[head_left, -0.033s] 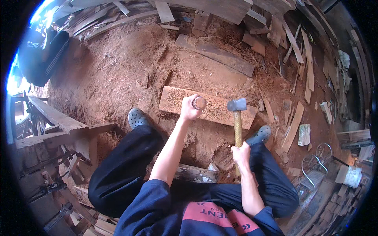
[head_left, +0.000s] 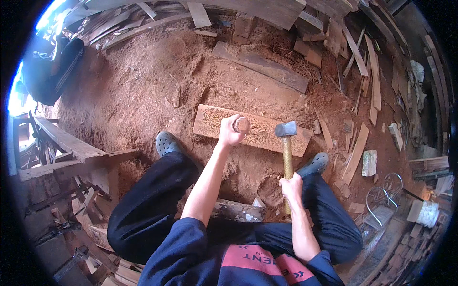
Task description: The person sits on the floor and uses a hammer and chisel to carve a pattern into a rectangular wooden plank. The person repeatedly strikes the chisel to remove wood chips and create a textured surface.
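We see no change from the earlier frame: left hand (head_left: pixel 230 133) clamps the chisel (head_left: pixel 241 125) on the plank (head_left: pixel 253 129); right hand (head_left: pixel 291 186) grips the raised hammer (head_left: pixel 286 143).

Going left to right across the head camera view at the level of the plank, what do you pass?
Grey clog → light wooden plank → left hand gripping a round-topped tool → hammer head → second grey clog → pale block.
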Tool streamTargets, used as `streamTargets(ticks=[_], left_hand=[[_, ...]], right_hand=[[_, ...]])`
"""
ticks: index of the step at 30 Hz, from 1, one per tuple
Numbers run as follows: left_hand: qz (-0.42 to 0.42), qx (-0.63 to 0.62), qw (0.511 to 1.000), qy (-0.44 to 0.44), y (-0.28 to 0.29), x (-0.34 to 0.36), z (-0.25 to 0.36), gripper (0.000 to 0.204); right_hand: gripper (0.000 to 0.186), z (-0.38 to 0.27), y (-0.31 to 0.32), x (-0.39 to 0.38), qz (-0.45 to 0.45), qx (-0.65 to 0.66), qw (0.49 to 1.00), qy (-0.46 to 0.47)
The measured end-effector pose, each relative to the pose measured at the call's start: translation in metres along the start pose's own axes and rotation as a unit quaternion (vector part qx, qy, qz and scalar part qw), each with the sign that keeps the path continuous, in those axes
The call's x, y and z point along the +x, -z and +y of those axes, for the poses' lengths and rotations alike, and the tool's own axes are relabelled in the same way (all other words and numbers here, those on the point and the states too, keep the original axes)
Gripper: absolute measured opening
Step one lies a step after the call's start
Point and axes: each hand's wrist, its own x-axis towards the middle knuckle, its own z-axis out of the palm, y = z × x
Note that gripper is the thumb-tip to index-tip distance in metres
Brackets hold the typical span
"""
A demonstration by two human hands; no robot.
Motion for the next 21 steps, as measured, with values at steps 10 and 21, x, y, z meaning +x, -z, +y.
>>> streamTargets(ticks=[10,21], left_hand=[[-0.047,-0.036,0.991,0.122,0.012,0.016,0.001,0.018],[0.075,-0.354,0.926,0.111,0.055,0.041,-0.027,0.022]], right_hand=[[0.025,0.054,-0.036,0.034,-0.064,-0.127,0.984,-0.104],[0.026,0.05,-0.033,0.034,-0.106,-0.085,0.977,-0.162]])
